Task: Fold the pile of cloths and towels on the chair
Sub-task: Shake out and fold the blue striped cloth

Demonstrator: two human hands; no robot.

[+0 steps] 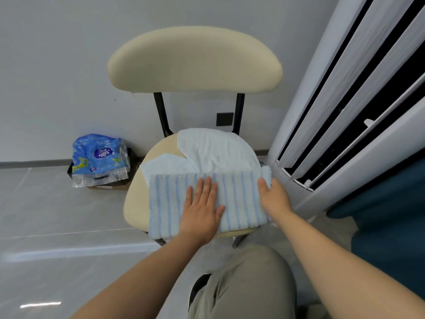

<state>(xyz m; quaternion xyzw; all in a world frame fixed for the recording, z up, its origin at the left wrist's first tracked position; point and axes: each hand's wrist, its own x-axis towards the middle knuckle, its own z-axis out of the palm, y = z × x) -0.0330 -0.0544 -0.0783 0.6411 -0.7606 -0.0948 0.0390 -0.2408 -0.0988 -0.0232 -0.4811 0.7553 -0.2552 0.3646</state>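
Note:
A blue-and-white striped towel [170,199] lies spread across the front of the cream chair seat [135,203]. My left hand [201,208] rests flat on its middle, fingers straight. My right hand [272,196] holds the towel's right edge, thumb on top and fingers hidden under the fabric. Behind the striped towel a white towel [218,150] covers the back of the seat, and a pale blue cloth [167,165] lies to its left, partly tucked under the others.
The chair's cream backrest [195,61] stands against a white wall. A tall white air-conditioning unit [345,107] rises close on the right. A blue plastic pack [99,157] sits on the floor at the left. My knee [243,284] is below the seat.

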